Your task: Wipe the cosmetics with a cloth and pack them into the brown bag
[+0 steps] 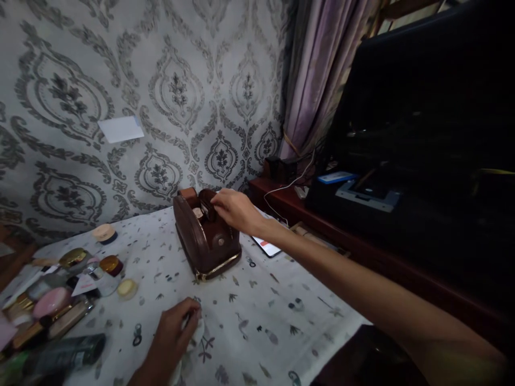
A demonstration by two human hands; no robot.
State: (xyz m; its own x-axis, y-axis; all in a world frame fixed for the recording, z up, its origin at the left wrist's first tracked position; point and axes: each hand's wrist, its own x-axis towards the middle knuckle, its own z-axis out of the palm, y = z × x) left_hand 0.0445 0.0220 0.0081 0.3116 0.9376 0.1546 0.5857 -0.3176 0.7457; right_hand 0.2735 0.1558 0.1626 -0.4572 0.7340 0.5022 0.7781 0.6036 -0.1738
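Observation:
A dark brown bag [191,236] with a gold zipper stands unzipped on the patterned white cloth [233,332]. My right hand [235,212] is at the top of the bag, its fingers pinched at the opening's right edge; what they grip there is too small to make out. A small pale round item [198,213] shows inside the bag. Nearer to me, my left hand [177,327] rests low over the cloth in front of the bag, fingers curled together, with something white, perhaps a wipe [198,335], under and beside it.
Cosmetics crowd the left side, among them a pink round case [52,303], a dark bottle [66,354] and a small yellow jar [127,288]. A lit phone [267,246] lies right of the bag. Behind it run a white cable [281,187] and a dark red surface [298,206].

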